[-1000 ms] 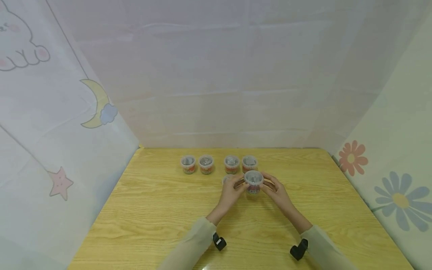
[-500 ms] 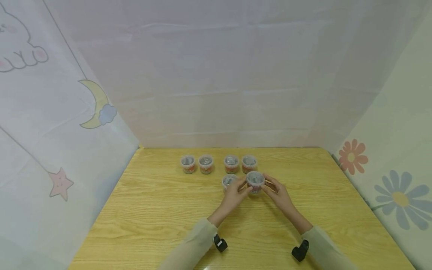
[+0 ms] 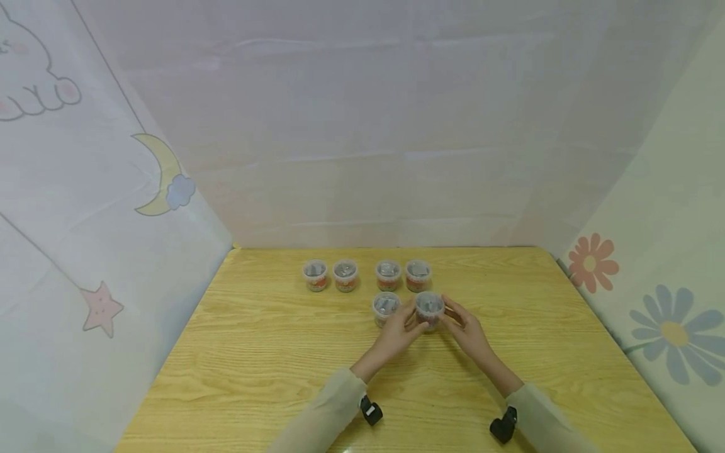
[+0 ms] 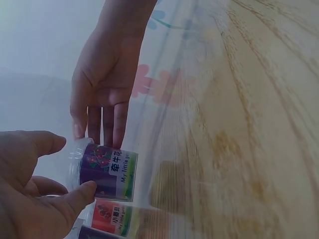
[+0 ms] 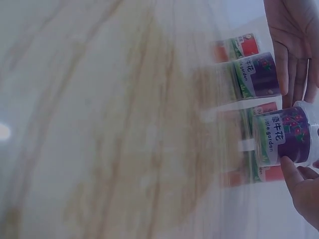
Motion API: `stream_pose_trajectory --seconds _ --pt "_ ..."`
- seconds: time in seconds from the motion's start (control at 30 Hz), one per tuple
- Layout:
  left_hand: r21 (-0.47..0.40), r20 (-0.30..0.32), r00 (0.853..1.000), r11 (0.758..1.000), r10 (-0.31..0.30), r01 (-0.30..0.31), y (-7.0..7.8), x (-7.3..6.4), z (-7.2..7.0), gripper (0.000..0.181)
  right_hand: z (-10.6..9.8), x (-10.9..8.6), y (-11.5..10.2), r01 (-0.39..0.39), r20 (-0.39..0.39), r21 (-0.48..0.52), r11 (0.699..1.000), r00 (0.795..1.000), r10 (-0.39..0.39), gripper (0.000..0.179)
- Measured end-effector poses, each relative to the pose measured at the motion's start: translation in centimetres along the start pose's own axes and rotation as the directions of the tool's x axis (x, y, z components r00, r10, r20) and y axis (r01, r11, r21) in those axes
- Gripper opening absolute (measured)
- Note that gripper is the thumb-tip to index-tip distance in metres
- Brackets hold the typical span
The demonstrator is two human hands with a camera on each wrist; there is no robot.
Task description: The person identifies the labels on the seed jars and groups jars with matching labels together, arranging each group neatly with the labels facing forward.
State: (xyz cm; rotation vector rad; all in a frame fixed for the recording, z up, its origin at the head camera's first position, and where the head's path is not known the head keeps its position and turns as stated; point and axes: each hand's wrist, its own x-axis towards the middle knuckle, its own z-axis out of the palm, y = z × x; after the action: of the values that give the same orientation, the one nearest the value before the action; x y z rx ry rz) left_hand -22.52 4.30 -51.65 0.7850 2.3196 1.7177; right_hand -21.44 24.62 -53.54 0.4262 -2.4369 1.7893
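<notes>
In the head view, a small round clear-lidded planting tub [image 3: 430, 304] stands upright between my two hands. My left hand [image 3: 395, 332] pinches its left side with thumb and fingers, and my right hand [image 3: 467, 328] grips its right side. Both wrist views show the tub's purple label with printed flowers and "little garden" lettering: the tub [image 4: 107, 167] in the left one, the same tub [image 5: 286, 137] in the right one. Whether its base touches the table I cannot tell. Just left of it sits a second purple-labelled tub [image 3: 386, 305], near my left fingers.
Along the back stand several red-labelled tubs: two at left, a tub [image 3: 315, 277] and its neighbour [image 3: 345, 277], and two at right, a tub [image 3: 388, 277] and another [image 3: 418, 277] behind the held one. The wooden table [image 3: 255, 365] meets printed cloth walls [image 3: 368, 126].
Both hands have brought the tub down and slightly to the right, towards me. The second purple-labelled tub, earlier mostly behind my left hand, shows more fully. The back row has stayed put.
</notes>
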Motion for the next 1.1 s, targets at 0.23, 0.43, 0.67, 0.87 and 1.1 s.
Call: stream_pose_trajectory --seconds 0.23,0.43,0.67,0.87,1.1 --pt "0.035 0.049 0.998 0.999 -0.033 0.031 -0.14 -0.15 0.01 0.071 0.05 -0.27 0.11 -0.031 0.018 -0.001 1.000 0.999 0.031 0.053" --pt "0.049 0.069 0.997 0.998 -0.044 0.041 -0.38 -0.14 0.12 0.072 0.11 -0.41 0.51 -0.016 0.010 0.000 1.000 1.000 0.016 0.053" --pt "0.073 0.067 0.995 0.995 -0.071 0.066 -0.38 -0.04 0.08 0.071 0.21 -0.53 0.59 -0.018 0.014 0.036 0.999 1.000 0.017 0.053" --pt "0.122 0.072 0.996 0.992 -0.051 0.042 -0.09 -0.24 -0.05 0.071 0.07 -0.48 0.34 -0.014 0.042 0.020 1.000 0.999 0.013 0.053" --pt "0.212 0.066 0.996 0.976 -0.065 0.050 0.29 -0.42 -0.20 0.073 -0.23 -0.23 -0.05 0.015 0.072 -0.017 1.000 0.997 -0.014 0.054"
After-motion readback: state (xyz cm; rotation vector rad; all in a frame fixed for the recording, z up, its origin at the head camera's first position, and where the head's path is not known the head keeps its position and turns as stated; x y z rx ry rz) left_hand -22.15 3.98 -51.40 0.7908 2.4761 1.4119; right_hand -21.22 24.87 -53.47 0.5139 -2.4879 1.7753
